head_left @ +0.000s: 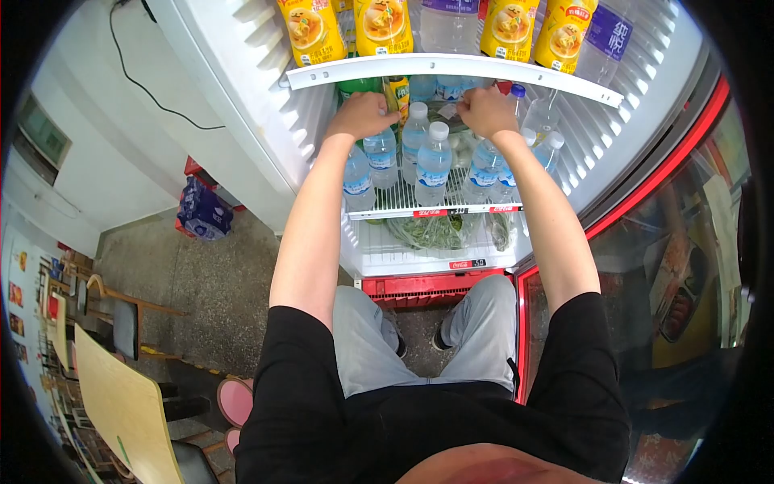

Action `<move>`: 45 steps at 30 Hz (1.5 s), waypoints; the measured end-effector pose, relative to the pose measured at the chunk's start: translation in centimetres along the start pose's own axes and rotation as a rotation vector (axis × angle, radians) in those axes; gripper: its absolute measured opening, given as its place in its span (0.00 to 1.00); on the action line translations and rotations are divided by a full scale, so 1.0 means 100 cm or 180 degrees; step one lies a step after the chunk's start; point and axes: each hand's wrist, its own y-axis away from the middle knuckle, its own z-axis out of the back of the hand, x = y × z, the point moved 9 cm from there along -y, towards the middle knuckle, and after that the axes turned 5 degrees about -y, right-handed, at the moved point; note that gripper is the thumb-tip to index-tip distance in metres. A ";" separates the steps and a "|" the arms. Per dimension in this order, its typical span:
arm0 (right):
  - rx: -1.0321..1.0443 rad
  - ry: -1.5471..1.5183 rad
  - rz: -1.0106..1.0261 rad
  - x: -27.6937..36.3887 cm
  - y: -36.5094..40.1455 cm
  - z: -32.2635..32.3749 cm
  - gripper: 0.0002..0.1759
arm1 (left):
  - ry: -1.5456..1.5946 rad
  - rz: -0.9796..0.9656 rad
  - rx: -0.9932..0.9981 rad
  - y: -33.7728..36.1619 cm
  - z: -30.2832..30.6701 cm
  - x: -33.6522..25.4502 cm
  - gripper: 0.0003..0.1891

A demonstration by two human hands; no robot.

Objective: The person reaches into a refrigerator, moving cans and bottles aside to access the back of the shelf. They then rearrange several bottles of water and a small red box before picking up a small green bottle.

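Observation:
Both my hands reach into the middle shelf of an upright fridge. My left hand (pixel 363 117) is closed at the left, over a water bottle (pixel 380 157) whose top it hides; what its fingers hold cannot be made out. Closed and palm down, my right hand (pixel 488 111) is over the right side, above water bottles (pixel 483 168) with blue labels. Its fingertips are hidden too. Between the hands stand two upright white-capped bottles, one in front (pixel 434 165) and one behind (pixel 414 137). A blue-capped bottle (pixel 517 98) is just right of my right hand.
Above, a shelf edge (pixel 451 64) carries yellow-labelled bottles (pixel 384 26) and purple-labelled ones. Bagged greens (pixel 435 231) lie on the bottom shelf. The red-framed glass door (pixel 645 282) stands open at right. A wooden table (pixel 121 395) and a purple pack (pixel 205 210) are at left.

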 end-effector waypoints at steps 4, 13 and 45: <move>0.0005 0.0073 -0.0172 -0.006 -0.001 -0.002 0.19 | -0.0018 0.0012 0.0016 0.001 0.002 -0.002 0.23; 0.0352 0.0052 -0.0482 -0.016 0.000 -0.008 0.23 | -0.0081 -0.0074 -0.0077 -0.003 -0.004 0.003 0.23; 0.0441 -0.0019 -0.0581 -0.021 -0.004 -0.012 0.30 | 0.0006 -0.0058 0.0026 -0.004 -0.004 0.003 0.24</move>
